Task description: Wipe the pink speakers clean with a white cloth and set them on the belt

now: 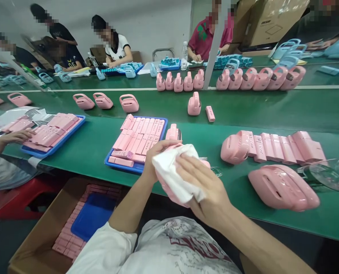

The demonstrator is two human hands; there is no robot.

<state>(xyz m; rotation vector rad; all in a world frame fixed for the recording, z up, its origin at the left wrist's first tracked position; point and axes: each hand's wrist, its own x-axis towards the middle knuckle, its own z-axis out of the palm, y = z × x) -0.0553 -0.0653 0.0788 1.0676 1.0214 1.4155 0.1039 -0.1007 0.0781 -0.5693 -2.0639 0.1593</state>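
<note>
Head view: left hand clasped round pink casing, held over bench edge; right hand flat, fingers together, pressing white cloth on casing. Blue tray just beside.

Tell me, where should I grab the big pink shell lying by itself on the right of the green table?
Probably best across its long rounded body, coming down from above. The pink shell lies flat on the green table with nothing on top, and its two long sides are free for fingers and thumb. Mind the clear plastic piece right beside its far right end.
</note>
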